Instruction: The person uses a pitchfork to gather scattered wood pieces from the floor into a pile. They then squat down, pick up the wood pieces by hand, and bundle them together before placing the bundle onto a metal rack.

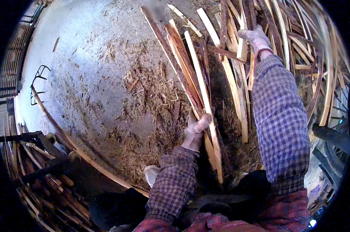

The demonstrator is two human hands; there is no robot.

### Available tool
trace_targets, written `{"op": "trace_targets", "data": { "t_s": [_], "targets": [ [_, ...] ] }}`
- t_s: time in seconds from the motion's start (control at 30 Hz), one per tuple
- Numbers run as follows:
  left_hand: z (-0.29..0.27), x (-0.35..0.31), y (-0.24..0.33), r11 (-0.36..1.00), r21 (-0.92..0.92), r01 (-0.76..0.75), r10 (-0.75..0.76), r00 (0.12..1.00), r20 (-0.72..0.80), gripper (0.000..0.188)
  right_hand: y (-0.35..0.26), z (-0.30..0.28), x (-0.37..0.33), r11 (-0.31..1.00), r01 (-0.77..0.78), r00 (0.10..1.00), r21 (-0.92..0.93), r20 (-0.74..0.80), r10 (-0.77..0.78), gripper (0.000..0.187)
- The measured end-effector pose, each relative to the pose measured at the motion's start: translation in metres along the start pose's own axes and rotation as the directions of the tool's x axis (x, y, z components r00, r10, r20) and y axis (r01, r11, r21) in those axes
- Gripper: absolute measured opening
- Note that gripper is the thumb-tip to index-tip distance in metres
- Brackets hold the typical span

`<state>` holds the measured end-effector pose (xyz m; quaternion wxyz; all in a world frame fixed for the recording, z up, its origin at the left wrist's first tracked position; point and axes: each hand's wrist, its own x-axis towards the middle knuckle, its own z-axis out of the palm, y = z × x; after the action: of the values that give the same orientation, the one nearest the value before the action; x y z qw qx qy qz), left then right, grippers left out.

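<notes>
My left hand (195,131), in a pale glove, is closed round a bundle of long wood strips. Among them are a pale strip (198,71) and a reddish-brown strip (186,69), their far ends fanning out over the floor. Farther off to the right, my gloved right hand (258,40) grips a short-looking pale wood strip (242,50) at the edge of a heap of strips. Several loose strips (234,87) lie between the two hands. Checked sleeves cover both forearms.
A large tangled pile of wood strips (299,50) fills the far right. Bark shreds (144,104) litter the concrete floor (78,42). On the left lies a long-handled tool with metal prongs (37,87), near more stacked wood (62,193). Dark metal parts (333,135) stand at the right.
</notes>
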<state>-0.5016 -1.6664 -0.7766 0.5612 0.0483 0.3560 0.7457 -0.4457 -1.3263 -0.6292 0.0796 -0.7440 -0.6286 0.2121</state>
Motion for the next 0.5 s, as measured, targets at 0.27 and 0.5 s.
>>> {"op": "trace_targets", "data": {
  "t_s": [0.27, 0.5],
  "targets": [
    [-0.006, -0.006, 0.030, 0.976, 0.152, 0.157, -0.141, 0.984, -0.108, 0.039, 0.038, -0.062, -0.094, 0.604, 0.053, 0.829, 0.795, 0.303, -0.471, 0.066],
    [0.074, -0.026, 0.057, 0.935, 0.162, 0.317, -0.269, 0.927, -0.261, 0.037, 0.147, -0.007, -0.206, 0.940, 0.000, 0.903, 0.340, 0.404, -0.146, 0.084]
  ]
}}
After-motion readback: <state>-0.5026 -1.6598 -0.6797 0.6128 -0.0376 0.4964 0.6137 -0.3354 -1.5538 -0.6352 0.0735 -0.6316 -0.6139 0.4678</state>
